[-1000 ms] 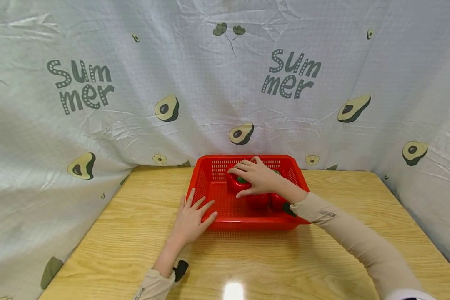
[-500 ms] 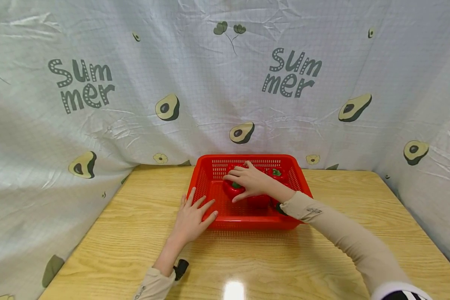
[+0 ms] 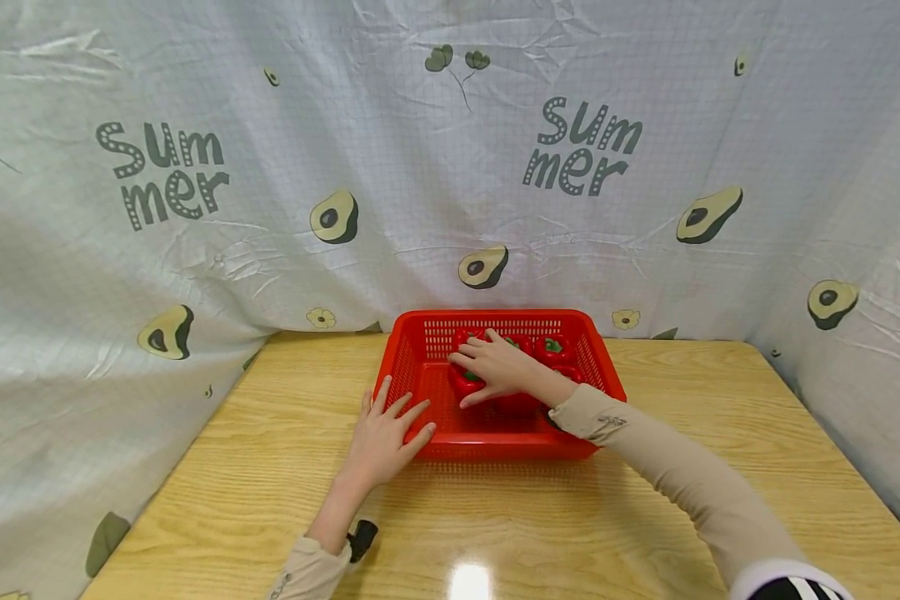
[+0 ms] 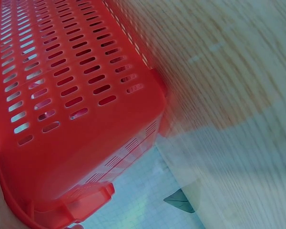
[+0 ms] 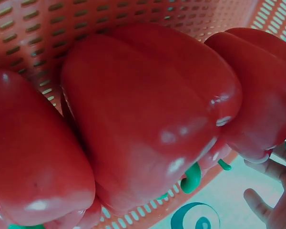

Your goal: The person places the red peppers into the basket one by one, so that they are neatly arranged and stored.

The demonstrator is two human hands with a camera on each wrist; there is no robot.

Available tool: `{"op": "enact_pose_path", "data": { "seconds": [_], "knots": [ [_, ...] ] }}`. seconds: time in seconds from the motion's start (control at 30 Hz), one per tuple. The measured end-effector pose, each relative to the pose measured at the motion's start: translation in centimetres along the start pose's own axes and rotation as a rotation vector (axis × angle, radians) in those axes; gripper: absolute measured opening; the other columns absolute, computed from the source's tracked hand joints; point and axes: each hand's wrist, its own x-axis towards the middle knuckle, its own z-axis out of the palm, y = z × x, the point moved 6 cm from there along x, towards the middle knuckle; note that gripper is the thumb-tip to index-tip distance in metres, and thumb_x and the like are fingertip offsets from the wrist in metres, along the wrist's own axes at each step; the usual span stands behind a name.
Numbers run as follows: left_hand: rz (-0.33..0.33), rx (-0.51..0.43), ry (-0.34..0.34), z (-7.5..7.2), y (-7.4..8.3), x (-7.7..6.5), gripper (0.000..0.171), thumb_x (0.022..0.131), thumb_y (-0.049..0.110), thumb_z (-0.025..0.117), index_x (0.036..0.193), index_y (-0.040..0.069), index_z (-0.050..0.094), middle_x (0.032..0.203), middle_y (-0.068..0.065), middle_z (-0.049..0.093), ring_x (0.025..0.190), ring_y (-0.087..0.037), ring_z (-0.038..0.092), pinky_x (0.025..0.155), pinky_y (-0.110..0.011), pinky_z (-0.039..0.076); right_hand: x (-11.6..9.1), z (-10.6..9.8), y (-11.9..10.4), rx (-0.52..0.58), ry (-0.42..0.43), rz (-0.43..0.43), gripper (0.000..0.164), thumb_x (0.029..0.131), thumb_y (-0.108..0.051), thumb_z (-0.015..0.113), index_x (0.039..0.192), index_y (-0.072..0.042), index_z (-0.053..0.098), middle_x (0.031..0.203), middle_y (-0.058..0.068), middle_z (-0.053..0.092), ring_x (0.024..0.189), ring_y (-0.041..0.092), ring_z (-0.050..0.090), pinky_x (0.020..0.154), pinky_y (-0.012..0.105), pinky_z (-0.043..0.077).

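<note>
A red plastic basket with slotted walls holds several red bell peppers, gathered toward its right side. My right hand reaches in from the right, its fingers and thumb curved around a bell pepper left of the others. The right wrist view shows its fingers against the rightmost bell pepper, with another large bell pepper beside it. My left hand rests at the basket's front left corner, fingers spread and mostly straight over the rim. In the left wrist view the basket wall fills the left side.
The basket stands on a wood-grain table, near its back. A pale curtain printed with avocados and lettering hangs behind and along both sides. A small black object shows by the left wrist.
My right hand has moved slightly left and toward the front with the bell pepper, then nearly stopped. More peppers show behind the right hand. My left hand has kept its place.
</note>
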Motion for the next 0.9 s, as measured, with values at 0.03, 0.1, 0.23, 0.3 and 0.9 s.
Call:
{"op": "enact_pose_path", "data": {
  "seconds": [0.03,0.1,0.23,0.3,0.9],
  "knots": [
    [-0.001,-0.001,-0.002,0.0,0.0,0.0,0.048,0.088,0.049,0.042,0.125,0.02,0.053,0.129,-0.013,0.051,0.136,-0.037,0.016,0.107,-0.058,0.011,0.0,0.1,0.0,-0.001,0.007,-0.003,0.073,0.076,-0.064,0.05,0.13,-0.016,0.044,0.126,0.008,0.053,0.121,0.03,0.045,0.1,0.058,0.029],
    [-0.001,0.0,-0.002,0.1,0.0,0.0,0.049,0.088,0.049,0.042,0.125,0.02,0.053,0.129,-0.013,0.051,0.136,-0.037,0.016,0.107,-0.058,0.011,0.1,0.2,-0.1,-0.007,0.024,-0.018,0.068,0.076,-0.063,0.051,0.129,-0.02,0.047,0.122,0.009,0.054,0.118,0.03,0.046,0.098,0.056,0.032],
    [0.002,0.007,0.002,0.1,0.0,0.0,0.048,0.088,0.049,0.042,0.125,0.02,0.054,0.129,-0.013,0.051,0.136,-0.037,0.017,0.107,-0.059,0.012,0.0,0.6,-0.3,-0.049,0.055,-0.05,0.055,0.077,-0.062,0.051,0.123,-0.031,0.051,0.116,0.008,0.055,0.111,0.028,0.048,0.093,0.054,0.037],
    [0.004,0.009,0.009,0.1,0.0,0.0,0.048,0.088,0.049,0.042,0.125,0.02,0.054,0.129,-0.013,0.052,0.136,-0.037,0.017,0.107,-0.058,0.012,0.1,0.9,-0.4,-0.072,0.051,-0.063,0.053,0.077,-0.063,0.049,0.121,-0.034,0.052,0.114,0.007,0.054,0.108,0.026,0.048,0.091,0.051,0.039],
    [0.008,0.004,0.024,0.0,0.1,0.0,0.047,0.088,0.048,0.043,0.124,0.02,0.054,0.128,-0.013,0.053,0.135,-0.037,0.018,0.107,-0.059,0.012,0.1,1.7,-0.9,-0.045,-0.035,-0.042,0.056,0.074,-0.054,0.061,0.124,-0.033,0.048,0.116,0.007,0.051,0.108,0.024,0.046,0.092,0.049,0.041]
  ]
}}
